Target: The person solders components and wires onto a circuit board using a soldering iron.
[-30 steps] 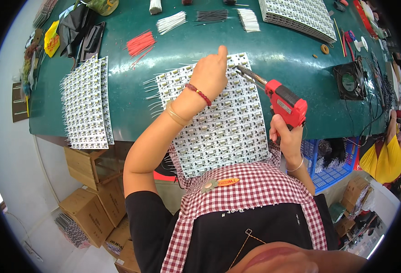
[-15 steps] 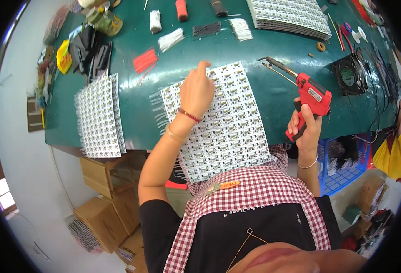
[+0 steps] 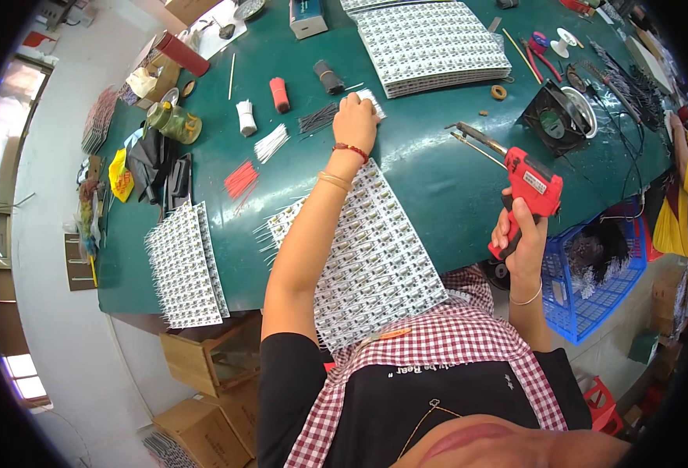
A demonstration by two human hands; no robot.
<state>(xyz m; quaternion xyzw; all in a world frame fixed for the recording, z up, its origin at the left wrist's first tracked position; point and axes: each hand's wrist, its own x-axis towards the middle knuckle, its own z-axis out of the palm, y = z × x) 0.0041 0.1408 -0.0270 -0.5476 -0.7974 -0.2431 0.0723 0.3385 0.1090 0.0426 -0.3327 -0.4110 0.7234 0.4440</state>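
Observation:
My left hand [image 3: 357,123] reaches over the far edge of a white circuit board panel [image 3: 383,242], its fingers curled down onto a pile of short white wires [image 3: 373,103]. The fingertips are partly hidden by the hand itself. In my right hand [image 3: 522,234] is a red soldering gun [image 3: 533,183], gripped by its handle, its tip pointing up and left above the table. The panel lies at the table's near edge, against my checked apron, with white wires sticking out along its left side. Loose black wires [image 3: 318,118], white wires [image 3: 271,143] and red wires [image 3: 241,181] lie left of the hand.
More wired panels [image 3: 184,265] lie on the left. A tall stack of panels [image 3: 441,51] stands at the back. Bundled red wires [image 3: 279,95] and a bottle [image 3: 174,123] are farther off. At right are a black fan [image 3: 548,117] and a blue basket [image 3: 597,285] below the table.
My left hand has moved from the panel's upper edge out to the white wire pile, its arm stretching forward. The soldering gun stays in my right hand. The view has shifted.

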